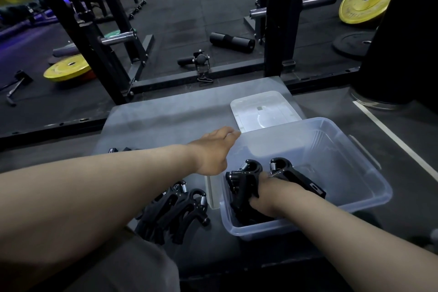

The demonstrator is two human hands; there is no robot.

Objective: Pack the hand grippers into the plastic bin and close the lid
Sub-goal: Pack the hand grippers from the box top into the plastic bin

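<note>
A clear plastic bin (350, 187) stands open on a grey platform (166, 116). My right hand (267, 197) is down inside the bin, gripping black hand grippers (246, 173) with steel springs; a second one (296, 175) lies beside my wrist. My left hand (213, 149) rests at the bin's far left corner, its fingers curling over the rim. Several more black hand grippers (175, 211) lie in a pile on the platform left of the bin. The white lid (263, 109) lies flat behind the bin.
A black rack frame (90, 38) stands beyond the platform. On the dark floor lie yellow weight plates (68, 69), a black foam roller (232, 41) and a clamp (201, 61). A black column (391, 54) rises at the right. A person stands far back.
</note>
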